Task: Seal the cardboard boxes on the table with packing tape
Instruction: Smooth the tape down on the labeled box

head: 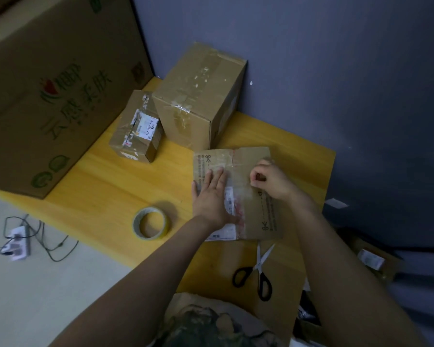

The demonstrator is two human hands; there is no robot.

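Brown card, thin and flat, makes the box (238, 194) under both hands near the table (105, 186) edge. Left hand (212, 196) lies open, pressing shiny tape smooth; right hand (269, 180) pinches, maybe a tape end. Rub slowly outward so no bubbles stay; the roll (150, 222) waits left of the flat hand.

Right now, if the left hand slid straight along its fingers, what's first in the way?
Probably the tall taped box: the left hand lies flat on the flat box, fingers pointing toward it. Depth is unclear.
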